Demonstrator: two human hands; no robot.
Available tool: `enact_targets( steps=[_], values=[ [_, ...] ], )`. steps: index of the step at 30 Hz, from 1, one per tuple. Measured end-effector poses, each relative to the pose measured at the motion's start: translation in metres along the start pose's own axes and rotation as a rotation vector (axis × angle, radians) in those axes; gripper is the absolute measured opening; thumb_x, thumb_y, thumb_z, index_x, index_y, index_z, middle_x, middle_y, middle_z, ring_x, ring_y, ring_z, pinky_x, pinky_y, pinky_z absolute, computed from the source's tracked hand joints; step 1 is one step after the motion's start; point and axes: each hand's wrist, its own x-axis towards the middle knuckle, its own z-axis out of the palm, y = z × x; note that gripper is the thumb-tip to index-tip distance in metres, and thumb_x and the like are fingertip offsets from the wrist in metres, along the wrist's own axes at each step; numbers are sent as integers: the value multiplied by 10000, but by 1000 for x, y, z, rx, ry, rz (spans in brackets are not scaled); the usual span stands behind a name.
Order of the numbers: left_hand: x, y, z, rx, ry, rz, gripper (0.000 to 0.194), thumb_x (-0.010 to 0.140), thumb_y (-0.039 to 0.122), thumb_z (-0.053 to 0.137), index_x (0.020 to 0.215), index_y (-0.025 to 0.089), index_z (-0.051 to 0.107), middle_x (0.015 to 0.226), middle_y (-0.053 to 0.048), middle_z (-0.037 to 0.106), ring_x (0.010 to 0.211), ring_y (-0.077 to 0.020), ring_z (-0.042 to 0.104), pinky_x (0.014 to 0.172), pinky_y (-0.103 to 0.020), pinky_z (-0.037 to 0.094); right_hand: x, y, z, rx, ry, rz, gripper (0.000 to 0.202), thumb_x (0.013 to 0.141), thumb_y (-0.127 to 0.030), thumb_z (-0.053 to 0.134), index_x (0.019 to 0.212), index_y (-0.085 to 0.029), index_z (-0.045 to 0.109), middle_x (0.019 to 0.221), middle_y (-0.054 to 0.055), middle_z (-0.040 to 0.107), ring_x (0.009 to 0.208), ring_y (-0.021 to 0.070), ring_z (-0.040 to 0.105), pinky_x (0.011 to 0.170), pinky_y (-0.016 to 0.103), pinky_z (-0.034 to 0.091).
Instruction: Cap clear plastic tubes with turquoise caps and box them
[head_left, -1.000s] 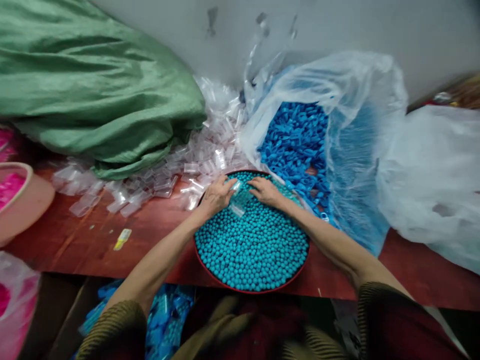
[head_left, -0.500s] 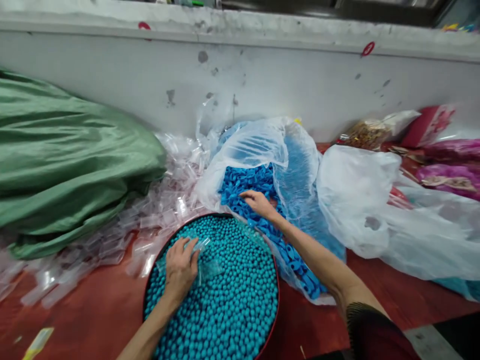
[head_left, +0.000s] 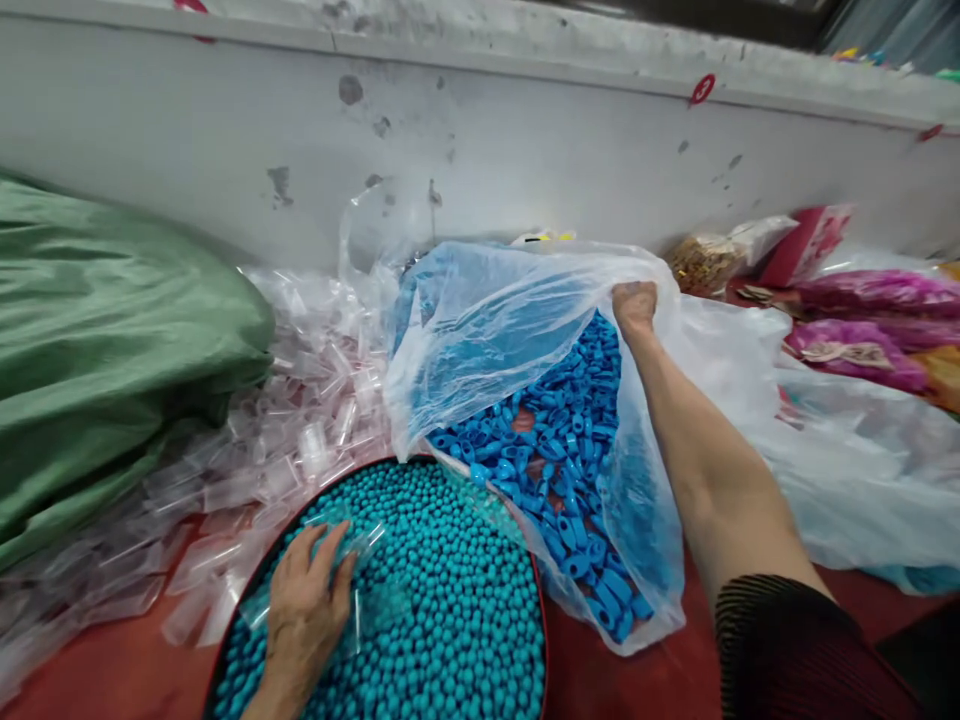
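My left hand is over a round, red-rimmed tub of turquoise beads. Its fingers are curled on a clear plastic box, which lies partly under the hand; its exact shape is hard to make out. With a closed fist, my right hand grips the upper edge of a translucent plastic bag. Small blue plastic pieces fill the bag's opening and spill toward its front, just right of the tub.
Many clear plastic boxes are heaped at the left, beside a large green sack. White plastic bags and purple packages lie to the right. A stained white wall runs behind the red surface.
My right hand has moved up and right from the blue pieces to the bag's edge and closed on it. The bag's mouth is wider. The camera view has shifted right.
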Motion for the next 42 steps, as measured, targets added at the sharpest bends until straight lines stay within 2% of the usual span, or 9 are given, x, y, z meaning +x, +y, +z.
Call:
enact_targets(
  steps=[5, 10, 14, 19, 25, 30, 35, 39, 42],
  values=[
    [0, -2, 2, -7, -2, -16, 336, 876, 386, 407, 1082, 202, 600, 1062, -147, 580, 952, -300, 571, 807, -468, 494, -42, 17, 36, 11, -214, 232, 353, 781, -418, 539, 869, -121, 708, 892, 166, 719, 978, 315, 633, 859, 420, 470],
    [1, -1, 0, 8, -25, -19, 339, 876, 390, 408, 1063, 190, 608, 1063, -154, 584, 955, -295, 573, 807, -454, 492, -94, 18, 76, 106, -276, 310, 378, 753, -434, 578, 942, -133, 706, 1054, 183, 693, 1094, 311, 589, 921, 412, 434],
    [2, -1, 1, 0, -34, -43, 330, 872, 395, 419, 1052, 202, 618, 1064, -141, 589, 955, -290, 574, 813, -448, 487, -112, -6, 96, 248, -325, 255, 429, 829, -464, 456, 994, -143, 689, 1004, 89, 721, 1009, 242, 630, 870, 358, 476],
    [4, 2, 0, -4, -56, -62, 327, 877, 388, 423, 1069, 198, 607, 1074, -130, 581, 971, -280, 572, 830, -439, 482, -139, -51, 114, 413, -368, 141, 420, 832, -447, 477, 1070, -157, 666, 1087, 53, 701, 1044, 213, 617, 905, 338, 468],
    [12, 12, -8, -30, -71, -184, 414, 874, 396, 439, 1190, 153, 551, 1205, -162, 539, 1155, -301, 493, 948, -469, 415, -162, -78, 88, 599, -463, -13, 433, 836, -408, 499, 1191, -192, 622, 1232, 32, 633, 1155, 205, 549, 1009, 355, 399],
    [14, 22, -11, -49, -231, -267, 447, 866, 380, 460, 1244, 150, 527, 1262, -171, 520, 1183, -313, 478, 969, -476, 388, -196, -73, 69, 411, -234, -178, 412, 834, -343, 483, 1180, -168, 622, 1242, 114, 606, 1173, 257, 525, 1016, 442, 390],
    [17, 33, -16, -292, -345, -165, 397, 860, 314, 505, 1228, 168, 537, 1258, -125, 547, 1151, -244, 509, 983, -422, 401, -250, -92, 61, 292, -384, -319, 391, 829, -336, 496, 1154, -172, 638, 1276, 144, 565, 1184, 302, 510, 995, 496, 389],
    [18, 35, -22, -445, -368, -118, 349, 859, 273, 521, 1185, 156, 564, 1173, -99, 599, 1094, -210, 538, 975, -382, 418, -280, -127, 38, 138, -353, -378, 347, 849, -315, 482, 1137, -221, 650, 1276, 126, 561, 1208, 339, 469, 991, 566, 344],
    [17, 31, -26, -434, -337, -182, 347, 870, 247, 501, 1189, 125, 562, 1124, -113, 614, 1054, -215, 551, 950, -386, 432, -308, -160, 27, 238, -561, -484, 337, 861, -324, 476, 1124, -216, 655, 1070, 112, 666, 1013, 274, 596, 882, 427, 468]
  ],
)
